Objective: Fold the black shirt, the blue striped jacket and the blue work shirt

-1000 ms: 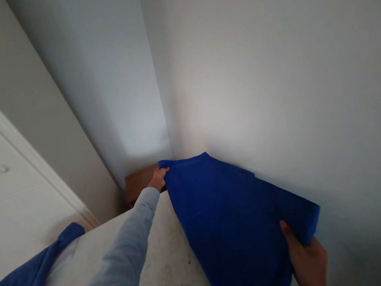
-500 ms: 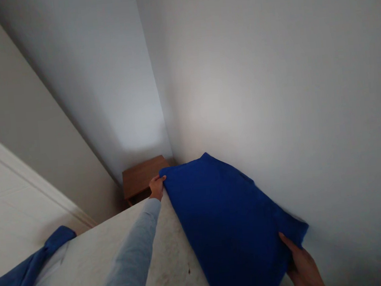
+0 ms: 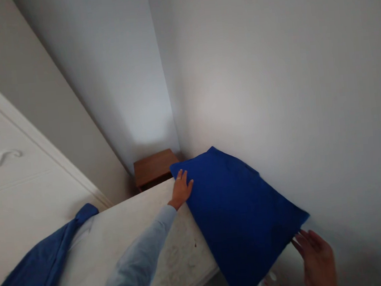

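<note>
A blue pillow (image 3: 237,210) lies on the far end of a bare white mattress (image 3: 132,238), leaning against the wall on the right. My left hand (image 3: 181,189) rests flat on the pillow's far left corner, fingers stretched out and holding nothing. My right hand (image 3: 314,257) is at the pillow's near right corner, fingers extended and just touching its edge, with no grip on it.
A brown wooden bedside table (image 3: 154,168) stands in the room's corner beyond the mattress. Blue fabric (image 3: 38,274) drapes over the mattress's left side. A white wardrobe door (image 3: 9,187) with a carved handle is at the left. White walls close in on the right.
Both hands have let go of the pillow: it was held up by two corners and now lies on the mattress, with the hands open against it.
</note>
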Available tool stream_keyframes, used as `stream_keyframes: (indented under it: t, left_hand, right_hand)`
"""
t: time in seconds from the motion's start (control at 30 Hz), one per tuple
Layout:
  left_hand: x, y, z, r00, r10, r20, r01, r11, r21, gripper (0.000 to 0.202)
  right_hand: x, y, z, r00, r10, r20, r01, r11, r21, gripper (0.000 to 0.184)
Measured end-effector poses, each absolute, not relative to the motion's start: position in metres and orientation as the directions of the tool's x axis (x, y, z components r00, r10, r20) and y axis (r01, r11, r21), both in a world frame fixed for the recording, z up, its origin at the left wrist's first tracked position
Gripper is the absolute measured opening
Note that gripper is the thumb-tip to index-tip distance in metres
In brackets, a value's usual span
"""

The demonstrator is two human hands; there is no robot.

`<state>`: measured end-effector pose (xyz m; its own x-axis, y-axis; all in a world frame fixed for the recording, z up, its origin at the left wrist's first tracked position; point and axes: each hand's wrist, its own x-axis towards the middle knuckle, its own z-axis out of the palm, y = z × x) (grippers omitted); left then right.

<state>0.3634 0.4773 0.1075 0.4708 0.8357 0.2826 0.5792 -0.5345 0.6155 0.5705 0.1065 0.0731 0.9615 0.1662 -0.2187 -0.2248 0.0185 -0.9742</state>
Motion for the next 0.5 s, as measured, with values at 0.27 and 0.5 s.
stream_keyframes:
  t: [0.27, 0.5]
  left_hand:
    - [0.324, 0.319, 0.086, 0.828, 0.545, 0.132, 0.492, -0.820, 0.293, 0.072]
    - [0.218, 0.260, 0.104, 0.875, 0.468, 0.127, 0.376, -0.821, 0.430, 0.063]
  right_hand:
    - [0.510, 0.093, 0.111, 0.885, 0.455, 0.098, 0.228, -0.240, -0.944, 0.075]
    - [0.439, 0.090, 0.083, 0.456, 0.882, 0.116, 0.460, -0.122, -0.880, 0.061]
